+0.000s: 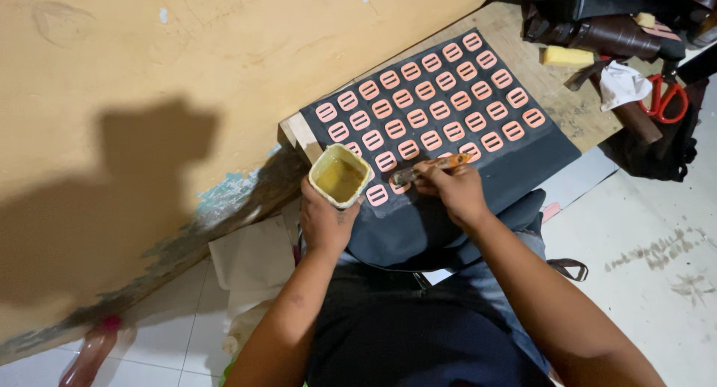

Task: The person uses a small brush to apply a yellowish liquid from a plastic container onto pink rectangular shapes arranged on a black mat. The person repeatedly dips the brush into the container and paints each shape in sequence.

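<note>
both hands work at the near edge of a dark sheet (448, 200) that lies over a wooden board (556, 107) and hangs down toward the person's lap. left hand (325, 219) is curled shut around a small square cup (340, 175), pale yellow on its rim and holding a dull yellowish liquid, held upright just off the sheet's near left corner. right hand (455, 189) is closed on a brush (432, 167) with an orange handle, its dark tip resting on the sheet close to the cup, among the nearest pieces. rows of small pink slotted pieces (433, 96), each a rounded rectangle with two slots, cover the sheet from that near edge to its far end in a neat grid. beyond the sheet's far right side, on the board, lie a yellow block (566, 56), a crumpled white cloth (622, 84) and orange-handled scissors (665, 99), well apart from the hands, with dark leather goods (605, 25) heaped behind them. left of the sheet rises a yellow wall (187, 73); below it is white tiled floor (650, 267).
</note>
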A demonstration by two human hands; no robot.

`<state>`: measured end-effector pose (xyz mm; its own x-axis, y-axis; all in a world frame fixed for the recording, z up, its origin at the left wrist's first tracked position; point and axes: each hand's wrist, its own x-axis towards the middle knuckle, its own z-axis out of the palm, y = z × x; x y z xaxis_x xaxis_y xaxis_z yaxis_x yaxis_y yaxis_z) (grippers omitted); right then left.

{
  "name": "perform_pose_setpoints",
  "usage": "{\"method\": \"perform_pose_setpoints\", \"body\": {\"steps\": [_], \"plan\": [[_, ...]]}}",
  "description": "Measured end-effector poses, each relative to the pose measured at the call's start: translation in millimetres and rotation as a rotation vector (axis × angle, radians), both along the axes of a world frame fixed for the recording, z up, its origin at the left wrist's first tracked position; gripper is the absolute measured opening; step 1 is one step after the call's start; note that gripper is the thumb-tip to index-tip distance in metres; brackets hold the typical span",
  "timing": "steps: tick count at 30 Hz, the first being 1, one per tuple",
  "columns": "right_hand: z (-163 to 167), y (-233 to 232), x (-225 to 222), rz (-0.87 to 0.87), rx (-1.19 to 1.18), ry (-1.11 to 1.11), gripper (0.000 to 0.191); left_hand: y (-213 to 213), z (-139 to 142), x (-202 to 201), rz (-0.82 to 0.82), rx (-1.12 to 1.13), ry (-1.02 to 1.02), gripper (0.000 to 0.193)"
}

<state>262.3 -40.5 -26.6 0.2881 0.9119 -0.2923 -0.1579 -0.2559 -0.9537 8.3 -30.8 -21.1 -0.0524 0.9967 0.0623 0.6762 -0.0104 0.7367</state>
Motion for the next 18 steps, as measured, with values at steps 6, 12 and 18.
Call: {"method": "perform_pose_setpoints", "body": {"steps": [6,12,18], "plan": [[8.9,-17.3,4.1,0.298,0.369,-0.491,0.011,-1.1,1.6,-0.4,-0.039,0.036,-0.017,0.104],[9.0,-21.4,3.7,0.334,0.213,-0.457,0.018,-0.3,3.5,1.1,-0.016,0.043,-0.033,0.104],[-2.6,-11.4,-3.6,0.264,0.241,-0.322,0.018,-1.3,3.8,2.4,-0.009,0.008,-0.034,0.103]]}}
